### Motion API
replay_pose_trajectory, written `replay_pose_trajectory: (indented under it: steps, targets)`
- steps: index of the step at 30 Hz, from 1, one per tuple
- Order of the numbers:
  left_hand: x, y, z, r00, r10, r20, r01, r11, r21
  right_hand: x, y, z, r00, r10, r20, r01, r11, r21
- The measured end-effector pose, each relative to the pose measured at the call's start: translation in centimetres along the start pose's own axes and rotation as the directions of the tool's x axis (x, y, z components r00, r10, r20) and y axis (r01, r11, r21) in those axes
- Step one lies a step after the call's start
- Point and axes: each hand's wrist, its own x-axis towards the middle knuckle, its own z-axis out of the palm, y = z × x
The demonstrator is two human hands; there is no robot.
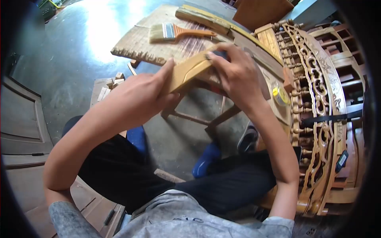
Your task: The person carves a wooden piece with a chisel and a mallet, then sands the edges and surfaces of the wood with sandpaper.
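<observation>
My left hand (139, 93) is wrapped round the near end of a pale wooden block (189, 72), which is held tilted above a low work stool. A curved line or groove runs along the block's side. At the block's far end, my right hand (237, 71) is closed with thumb and fingers about a dark sandpaper-like sheet (219, 53), pressed to the wood; most of this sheet is hidden. Just beyond the block, a wide paintbrush (178, 32) with pale bristles and an orange handle lies on the worn stool top (137, 39).
Wooden strips (206, 20) lie along the stool's far edge. A yellow and clear tape measure (280, 95) sits at its right. Carved, varnished furniture (313, 79) stands close on the right. Small wood offcuts (116, 81) are at left, and panelled doors (22, 115) are further left.
</observation>
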Motion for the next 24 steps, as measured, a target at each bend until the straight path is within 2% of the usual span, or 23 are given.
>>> replay_pose_trajectory:
  steps: [1,2,4,6,7,10,13,16,19,22,24]
  targets:
    - [-0.2,0.6,-0.7,0.997,-0.053,0.052,0.052,0.998,0.024,-0.5,-0.8,0.4,0.998,0.045,0.047,-0.044,0.999,-0.025]
    - [-0.5,0.4,-0.4,1.000,-0.016,0.007,0.015,0.999,0.029,-0.2,-3.8,-0.5,0.999,-0.042,0.015,0.041,0.998,0.046]
    - [-0.7,0.5,-0.2,0.998,-0.040,0.054,0.042,0.998,-0.044,-0.2,-5.5,-0.9,0.971,-0.236,-0.040,0.239,0.948,0.210]
    - [-0.6,0.1,0.2,0.999,-0.045,0.021,0.043,0.997,0.071,-0.2,-0.8,0.1,0.997,-0.078,-0.019,0.079,0.993,0.092]
    - [-0.4,-0.1,-0.1,0.999,-0.047,-0.027,0.050,0.990,0.133,-0.3,0.9,-0.2,0.996,0.056,0.064,-0.056,0.998,0.001]
    - [-0.1,0.4,-1.0,0.994,-0.105,-0.011,0.105,0.983,0.147,-1.1,3.3,0.0,0.988,0.148,0.046,-0.148,0.989,0.003]
    - [0.1,-0.9,0.2,0.992,0.015,-0.129,0.009,0.983,0.185,-1.3,2.5,0.0,0.987,0.148,0.060,-0.146,0.988,-0.045]
    - [0.1,-0.9,0.0,0.994,-0.032,-0.108,0.044,0.994,0.103,-1.3,2.5,0.5,0.990,0.137,0.043,-0.134,0.989,-0.067]
    - [0.0,-0.6,0.0,0.995,-0.046,-0.084,0.060,0.984,0.170,-1.0,1.2,-0.5,0.982,0.169,0.080,-0.163,0.983,-0.082]
    - [-0.1,0.0,-0.1,0.997,-0.034,-0.063,0.045,0.980,0.192,0.0,-2.0,-1.1,0.988,-0.152,0.037,0.154,0.985,-0.074]
    - [0.0,-0.3,0.2,0.997,-0.045,-0.059,0.055,0.980,0.189,0.1,-2.3,-1.4,0.990,-0.123,0.066,0.128,0.988,-0.084]
